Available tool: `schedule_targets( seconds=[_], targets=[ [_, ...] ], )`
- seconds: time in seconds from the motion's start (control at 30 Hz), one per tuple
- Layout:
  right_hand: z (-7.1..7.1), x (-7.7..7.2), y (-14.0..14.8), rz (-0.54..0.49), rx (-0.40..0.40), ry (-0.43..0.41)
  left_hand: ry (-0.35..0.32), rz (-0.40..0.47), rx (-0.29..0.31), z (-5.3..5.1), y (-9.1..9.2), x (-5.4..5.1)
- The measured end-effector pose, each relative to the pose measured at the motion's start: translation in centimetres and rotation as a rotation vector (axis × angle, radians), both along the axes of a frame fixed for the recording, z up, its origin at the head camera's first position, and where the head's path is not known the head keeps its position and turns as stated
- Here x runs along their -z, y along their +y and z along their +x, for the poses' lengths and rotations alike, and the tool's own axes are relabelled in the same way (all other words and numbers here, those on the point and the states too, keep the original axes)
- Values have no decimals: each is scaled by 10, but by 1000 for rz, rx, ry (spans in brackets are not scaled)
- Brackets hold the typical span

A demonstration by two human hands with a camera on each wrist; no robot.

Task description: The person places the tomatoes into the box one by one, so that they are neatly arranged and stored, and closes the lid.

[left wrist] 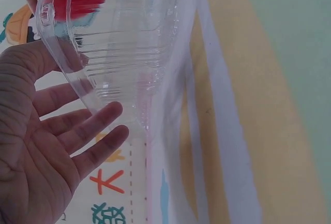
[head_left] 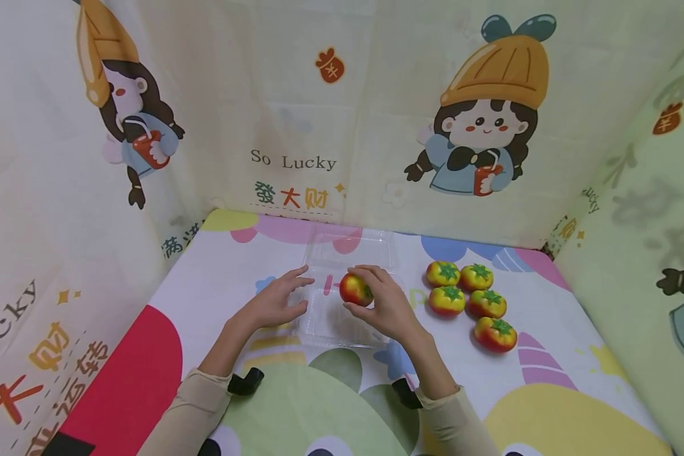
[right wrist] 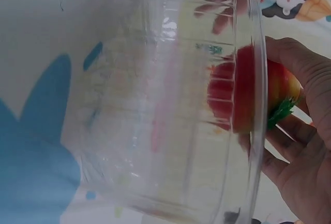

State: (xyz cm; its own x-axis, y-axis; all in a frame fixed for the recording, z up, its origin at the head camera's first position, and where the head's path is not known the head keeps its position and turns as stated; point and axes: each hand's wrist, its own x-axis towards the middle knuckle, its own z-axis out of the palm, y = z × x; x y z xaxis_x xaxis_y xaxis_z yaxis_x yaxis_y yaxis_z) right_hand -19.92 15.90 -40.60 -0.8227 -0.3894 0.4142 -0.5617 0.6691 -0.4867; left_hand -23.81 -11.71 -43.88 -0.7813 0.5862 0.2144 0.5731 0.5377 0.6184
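A red-and-yellow tomato [head_left: 354,289] with a green leafy top is held between the thumb and fingers of my right hand [head_left: 384,304]. It is over the clear plastic box [head_left: 342,326], whose lid [head_left: 350,248] lies folded back behind it. In the right wrist view the tomato [right wrist: 245,92] shows partly through the box's clear wall. My left hand [head_left: 277,300] is at the box's left side, fingers spread and holding nothing. In the left wrist view, its fingers [left wrist: 98,123] are close to the box rim; I cannot tell whether they touch it.
Several similar tomatoes [head_left: 447,301] stand grouped on the table to the right of the box. The table has a colourful printed cloth [head_left: 296,411]. Printed fabric [head_left: 376,126] hangs behind the table and along both sides.
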Motion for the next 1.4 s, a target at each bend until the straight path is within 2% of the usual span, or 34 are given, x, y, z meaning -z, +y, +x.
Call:
schedule_targets(
  seconds=[0.53,1.0,1.4],
  targets=[
    [-8,9,-13,-76,67,-102,1,-3,9,-1,3,-2],
    [-17,19,-25,-150,88,-153,2,11,7,-2,2,1],
    [-20,27,-36,-189,143,-187,-8,-7,-10,-2,1,1]
  ],
)
